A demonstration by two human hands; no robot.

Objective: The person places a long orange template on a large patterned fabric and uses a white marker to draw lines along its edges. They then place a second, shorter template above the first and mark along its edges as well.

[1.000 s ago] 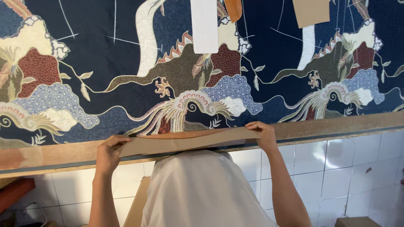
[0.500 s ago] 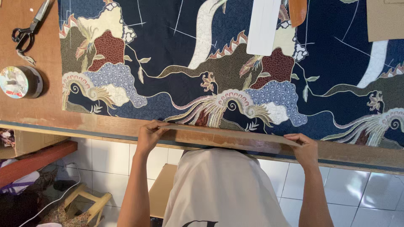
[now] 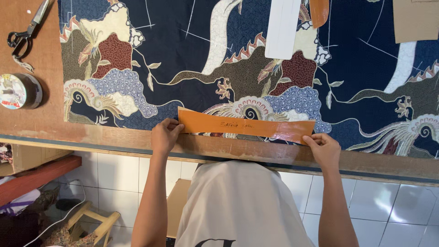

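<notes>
A long orange paper pattern strip [image 3: 247, 126] lies flat on the near edge of a dark blue batik cloth [image 3: 192, 41] with cream, red and blue motifs. My left hand [image 3: 165, 135] grips the strip's left end. My right hand [image 3: 323, 148] holds its right end at the table's front edge. The strip runs slightly downward to the right, across a swirl motif.
The wooden table [image 3: 36, 123] holds black scissors [image 3: 25, 32] and a round tin [image 3: 18, 90] at the left. A white strip [image 3: 283, 27], another orange piece [image 3: 318, 11] and a brown card piece [image 3: 415, 20] lie on the cloth. A wooden stool [image 3: 93, 222] stands on the white tiled floor.
The orange strip, held edge-on at the table's front before, has been lifted up and laid flat onto the cloth. The view has shifted left, showing the scissors and tin.
</notes>
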